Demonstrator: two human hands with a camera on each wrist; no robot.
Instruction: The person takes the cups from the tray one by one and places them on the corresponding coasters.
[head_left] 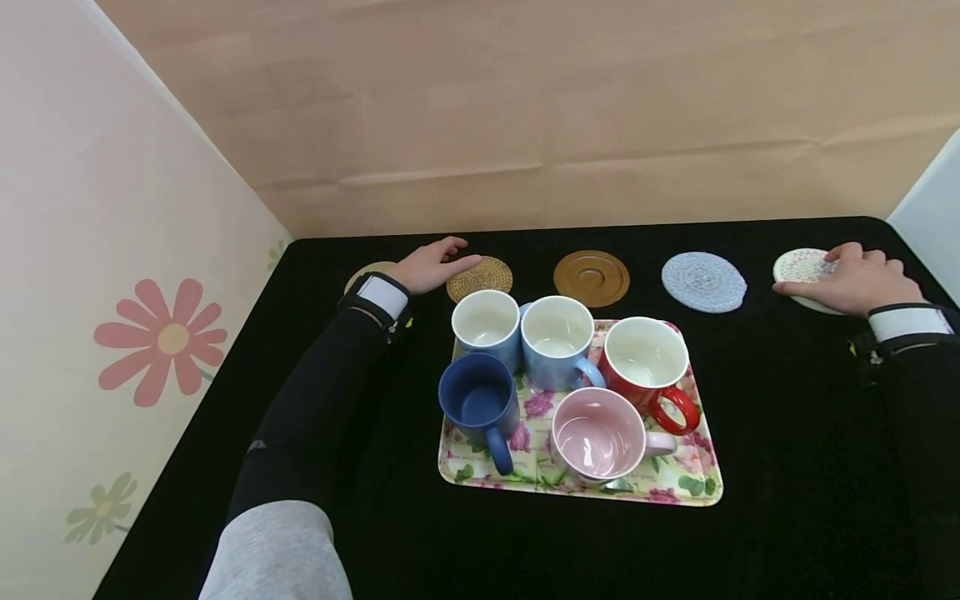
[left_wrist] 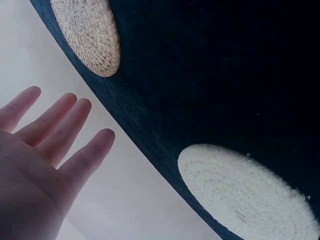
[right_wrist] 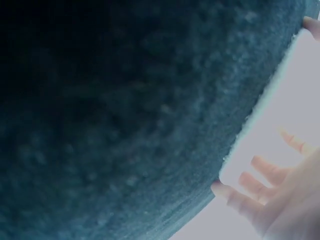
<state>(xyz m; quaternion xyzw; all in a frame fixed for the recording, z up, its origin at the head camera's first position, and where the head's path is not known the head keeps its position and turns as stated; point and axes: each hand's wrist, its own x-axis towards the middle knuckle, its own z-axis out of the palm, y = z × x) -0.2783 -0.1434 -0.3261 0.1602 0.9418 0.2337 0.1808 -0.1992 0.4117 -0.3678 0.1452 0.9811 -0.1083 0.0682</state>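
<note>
My left hand (head_left: 431, 265) hovers at the back left with its fingers extended and nothing in it. Partly behind that hand lies a pale straw coaster (head_left: 363, 271); its fingertips overlap a tan woven coaster (head_left: 480, 282) in the head view. In the left wrist view the palm and spread fingers (left_wrist: 75, 152) show apart from two round coasters. At the far right, my right hand (head_left: 862, 282) spreads over a white speckled coaster (head_left: 798, 265), thumb by its near left edge. The right wrist view shows those fingertips (right_wrist: 222, 190) right at the coaster's rim.
A floral tray (head_left: 480, 477) in the middle carries two light blue mugs (head_left: 557, 367), a dark blue mug (head_left: 480, 404), a red mug (head_left: 637, 367) and a pink mug (head_left: 600, 437). Behind it lie a brown coaster (head_left: 591, 279) and a light blue coaster (head_left: 703, 282).
</note>
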